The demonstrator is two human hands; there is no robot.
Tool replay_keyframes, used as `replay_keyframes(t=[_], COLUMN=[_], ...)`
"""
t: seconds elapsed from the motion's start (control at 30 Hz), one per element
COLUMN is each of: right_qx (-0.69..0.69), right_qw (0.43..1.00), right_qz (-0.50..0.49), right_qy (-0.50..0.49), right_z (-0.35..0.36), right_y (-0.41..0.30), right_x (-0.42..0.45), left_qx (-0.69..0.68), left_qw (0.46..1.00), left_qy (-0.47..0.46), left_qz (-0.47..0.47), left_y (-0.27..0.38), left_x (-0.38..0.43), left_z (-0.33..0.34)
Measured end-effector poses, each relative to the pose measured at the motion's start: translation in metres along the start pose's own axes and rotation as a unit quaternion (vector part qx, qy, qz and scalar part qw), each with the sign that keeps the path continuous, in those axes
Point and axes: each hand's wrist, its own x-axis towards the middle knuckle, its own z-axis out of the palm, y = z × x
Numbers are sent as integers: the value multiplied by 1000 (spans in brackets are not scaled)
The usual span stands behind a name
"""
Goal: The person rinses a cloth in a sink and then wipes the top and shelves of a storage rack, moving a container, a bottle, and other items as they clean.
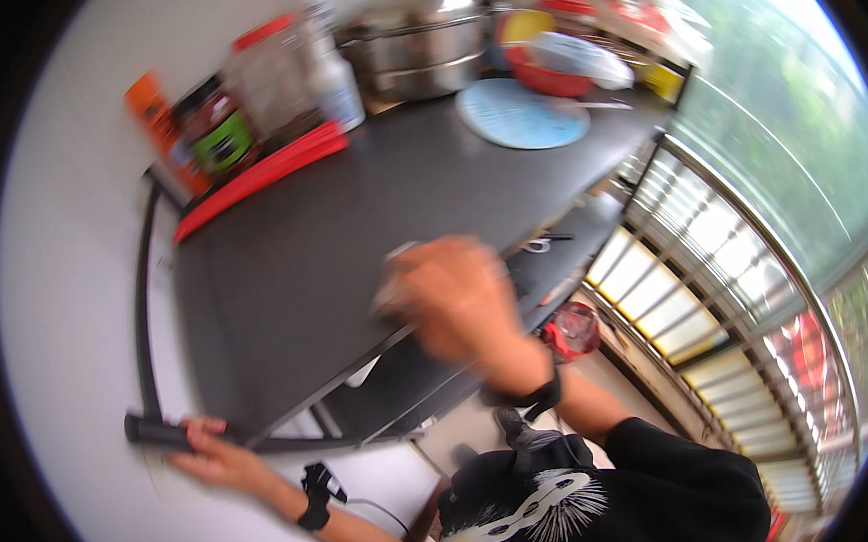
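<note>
My right hand [457,292] is over the front part of a dark shelf top [316,240], its fingers closed on a pale, crumpled cloth or tissue [391,291] that seems to touch the surface; motion blurs both. My left hand [220,455] is at the shelf's near left corner, with its fingers at the black frame post [158,430]. Whether it grips the post or only rests against it, I cannot tell. Both wrists wear black straps.
A red strip [263,178], jars [217,131] and a white spray bottle [340,90] line the back left. Behind stand a steel steamer pot [421,50], a light-blue round lid [522,118] and a red bowl [545,73]. A lower shelf [410,381] lies beneath; metal railings [730,236] flank the right side.
</note>
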Motion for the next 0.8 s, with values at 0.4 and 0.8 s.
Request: replay_keyframes(t=[0.4,0.8], right_qx=[-34,213], right_qw=[995,975], right_qz=[83,37], right_qy=[35,-54], right_z=[-34,-2], right_y=[25,-27], right_x=[-5,-3], left_qx=[127,72], left_qw=[991,963], left_qy=[3,-155], left_qz=[31,207], left_y=[11,127], left_x=[5,-81], left_z=[-8,47])
